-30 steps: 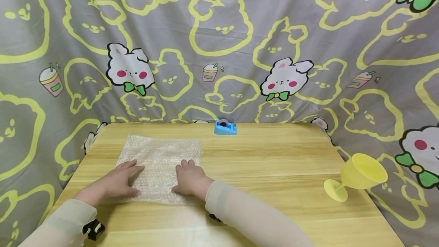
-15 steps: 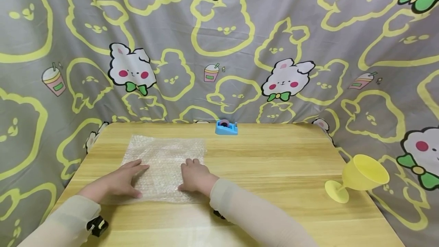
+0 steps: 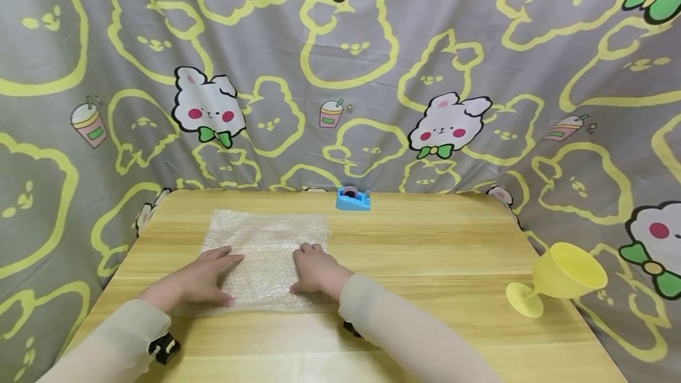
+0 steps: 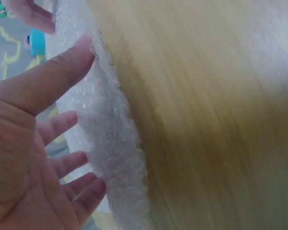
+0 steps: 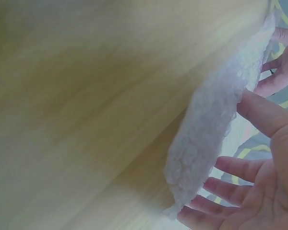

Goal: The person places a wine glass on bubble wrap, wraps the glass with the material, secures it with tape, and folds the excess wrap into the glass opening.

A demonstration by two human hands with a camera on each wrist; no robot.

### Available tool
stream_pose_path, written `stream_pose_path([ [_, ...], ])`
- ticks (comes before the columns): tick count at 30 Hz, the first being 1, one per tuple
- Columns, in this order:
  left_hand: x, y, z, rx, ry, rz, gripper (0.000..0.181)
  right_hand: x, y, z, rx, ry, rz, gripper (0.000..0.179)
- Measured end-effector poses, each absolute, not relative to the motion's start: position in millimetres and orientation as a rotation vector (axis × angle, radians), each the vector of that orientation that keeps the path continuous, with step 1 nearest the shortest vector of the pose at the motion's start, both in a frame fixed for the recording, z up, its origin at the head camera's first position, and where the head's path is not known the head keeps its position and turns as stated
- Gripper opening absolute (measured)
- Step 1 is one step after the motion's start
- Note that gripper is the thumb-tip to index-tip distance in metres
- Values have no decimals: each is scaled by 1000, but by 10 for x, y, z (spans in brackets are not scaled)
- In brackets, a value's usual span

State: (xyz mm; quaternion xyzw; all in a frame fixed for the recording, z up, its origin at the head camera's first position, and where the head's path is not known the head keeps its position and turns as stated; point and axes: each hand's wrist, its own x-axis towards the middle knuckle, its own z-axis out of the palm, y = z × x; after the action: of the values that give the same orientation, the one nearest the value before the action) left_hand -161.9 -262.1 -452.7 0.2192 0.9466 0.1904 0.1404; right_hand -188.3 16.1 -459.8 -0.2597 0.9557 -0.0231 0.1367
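A translucent sheet of bubble wrap [image 3: 260,276] lies flat on the left half of the wooden table. On its left side my left hand [image 3: 204,279] rests with thumb and fingers spread. My right hand [image 3: 319,270] touches the right side of the sheet. In the left wrist view, the left thumb tip meets the near edge of the bubble wrap [image 4: 110,129], and the fingertips lie against it. The right wrist view has the right fingers [image 5: 230,189] loosely extended along the sheet [image 5: 201,134], with the thumb higher on it.
A blue tape dispenser [image 3: 353,200] stands at the back edge of the wooden table [image 3: 425,324]. Near the right edge is a yellow goblet [image 3: 566,270], upright on its round base. A patterned grey curtain [image 3: 276,46] hangs behind and at both sides.
Both hands and the bubble wrap have slid a little to the right across the table. The whole view has also shifted slightly.
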Motion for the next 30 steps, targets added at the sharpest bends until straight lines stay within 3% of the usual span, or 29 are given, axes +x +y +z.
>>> stream_pose_path([
  [30, -1688, -2224, -4546, 690, 2769, 476, 97, -1962, 643, -4565, -782, 2747, -174, 84],
])
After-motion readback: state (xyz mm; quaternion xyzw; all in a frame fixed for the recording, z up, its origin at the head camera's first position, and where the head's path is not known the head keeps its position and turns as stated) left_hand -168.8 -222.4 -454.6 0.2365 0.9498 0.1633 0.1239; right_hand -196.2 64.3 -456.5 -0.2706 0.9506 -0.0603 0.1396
